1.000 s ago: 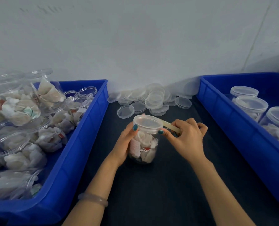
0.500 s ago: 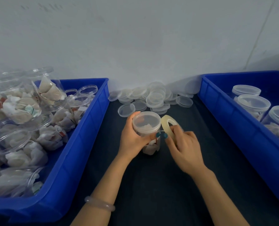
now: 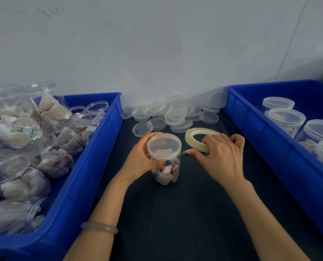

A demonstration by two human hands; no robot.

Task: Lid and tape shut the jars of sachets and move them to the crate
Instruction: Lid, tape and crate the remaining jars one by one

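The jar (image 3: 166,174) of sachets stands upright on the dark desk (image 3: 175,213), midway between two blue crates, with its translucent lid (image 3: 164,145) on top. The left hand (image 3: 141,159) grips it just under the lid, fingers curled round the far side and thumb across the near side, so much of the upper wall is hidden. Only the lower part, with white sachets and bits of red print, shows clearly.

The right hand (image 3: 221,159) is just right of the jar and clasps a roll of clear tape (image 3: 192,135). Its fingers are hooked over the near edge of the ring and cover that part of it. The thumb reaches toward the lid's rim. Whether a strand of tape runs from the roll to the jar is hard to make out.

Behind, against the wall (image 3: 157,44), lies a heap of loose lids (image 3: 175,113), overlapping so that their count is unclear.

The left crate (image 3: 85,176) holds open jars (image 3: 15,127) piled with sachets, blurred and cut off at the frame's edge. The right crate (image 3: 260,140) holds lidded jars (image 3: 287,117), the nearest ones cropped by the right edge. A pale bracelet (image 3: 99,227) sits on the left wrist.
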